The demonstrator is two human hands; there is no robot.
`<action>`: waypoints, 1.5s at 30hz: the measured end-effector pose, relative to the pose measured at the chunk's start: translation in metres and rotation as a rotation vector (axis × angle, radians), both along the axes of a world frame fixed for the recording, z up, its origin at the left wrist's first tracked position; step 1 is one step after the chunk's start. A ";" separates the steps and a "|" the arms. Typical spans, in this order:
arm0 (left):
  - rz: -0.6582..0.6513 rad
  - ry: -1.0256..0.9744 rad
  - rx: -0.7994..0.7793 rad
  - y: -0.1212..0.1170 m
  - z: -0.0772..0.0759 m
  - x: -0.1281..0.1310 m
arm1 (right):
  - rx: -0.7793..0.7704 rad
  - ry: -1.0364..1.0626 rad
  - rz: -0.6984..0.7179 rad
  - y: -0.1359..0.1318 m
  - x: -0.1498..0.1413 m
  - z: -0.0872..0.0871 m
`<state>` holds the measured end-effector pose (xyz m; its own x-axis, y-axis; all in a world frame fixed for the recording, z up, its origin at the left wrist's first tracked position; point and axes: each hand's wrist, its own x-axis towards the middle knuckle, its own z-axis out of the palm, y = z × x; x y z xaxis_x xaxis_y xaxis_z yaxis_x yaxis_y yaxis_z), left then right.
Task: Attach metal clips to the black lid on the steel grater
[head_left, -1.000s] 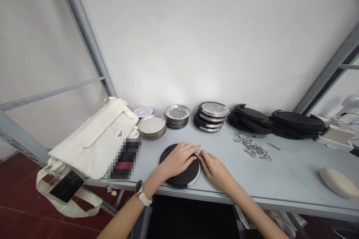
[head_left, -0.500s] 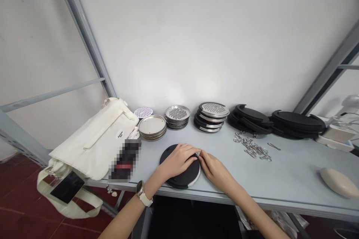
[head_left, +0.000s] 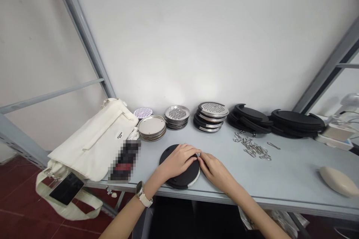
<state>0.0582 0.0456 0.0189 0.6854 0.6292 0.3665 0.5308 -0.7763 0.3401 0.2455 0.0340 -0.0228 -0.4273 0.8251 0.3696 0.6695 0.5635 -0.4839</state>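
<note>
A round black disc (head_left: 186,175) with a silvery metal rim showing at its lower right lies flat near the table's front edge. Across its top lies my left hand (head_left: 181,160), holding it with the fingers curved toward the right rim. My right hand (head_left: 211,164) is closed in a pinch at that rim, its fingertips nearly meeting those of my left hand. Between the fingertips shows a thin shiny metal piece (head_left: 199,154), mostly hidden. To the right, a loose pile of small metal clips (head_left: 252,147) is spread on the table.
Along the wall stand stacked plain metal discs (head_left: 152,125), grater discs (head_left: 177,114), black-rimmed graters (head_left: 214,110) and black round holders (head_left: 297,121). A white bag (head_left: 92,138) hangs over the left edge with a phone (head_left: 67,188). At right lies a beige oval object (head_left: 338,181).
Both hands stay in almost the same place on the disc, with only a very slight shift of the fingertips at the rim. The view has moved a little.
</note>
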 end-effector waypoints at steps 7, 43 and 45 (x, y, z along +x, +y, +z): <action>0.012 0.023 0.027 0.000 -0.001 0.000 | -0.016 0.018 0.020 0.000 0.001 -0.002; 0.119 0.004 -0.007 0.002 0.000 -0.001 | -0.018 -0.021 -0.044 0.000 -0.001 0.001; 0.110 0.010 -0.013 0.004 0.000 -0.001 | -0.035 -0.015 -0.045 0.000 -0.002 0.002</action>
<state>0.0568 0.0501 0.0193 0.6159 0.7051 0.3514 0.6157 -0.7091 0.3435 0.2431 0.0340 -0.0212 -0.3949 0.8558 0.3342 0.7013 0.5158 -0.4921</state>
